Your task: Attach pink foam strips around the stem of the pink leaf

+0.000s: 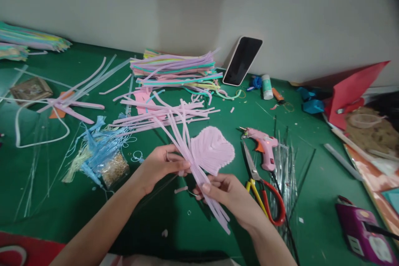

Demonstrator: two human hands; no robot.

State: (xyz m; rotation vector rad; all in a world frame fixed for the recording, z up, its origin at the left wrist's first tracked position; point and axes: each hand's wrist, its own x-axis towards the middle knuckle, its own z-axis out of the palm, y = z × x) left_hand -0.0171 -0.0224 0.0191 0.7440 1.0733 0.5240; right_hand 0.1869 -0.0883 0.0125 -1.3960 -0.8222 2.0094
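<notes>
Between my hands is a bundle of pale pink pipe cleaners (181, 137), fanned out at the top and running down to the right. My left hand (162, 164) pinches the bundle near its middle. Lower down, my right hand (227, 193) grips the same bundle between thumb and fingers. A leaf-shaped piece of pink pipe cleaners (212, 149) sits just behind the bundle, above my right hand; whether it is joined to the bundle I cannot tell. More loose pink pipe cleaners (140, 120) lie beyond my hands.
Right of my hands lie scissors (254, 172), a pink glue gun (263, 143) and clear strips (285, 178). Blue tassels (99, 141) and a bag of beads (114, 169) are at left. A phone (243, 61) leans on the wall beside pipe-cleaner bundles (174, 66). A purple power strip (363, 230) lies front right.
</notes>
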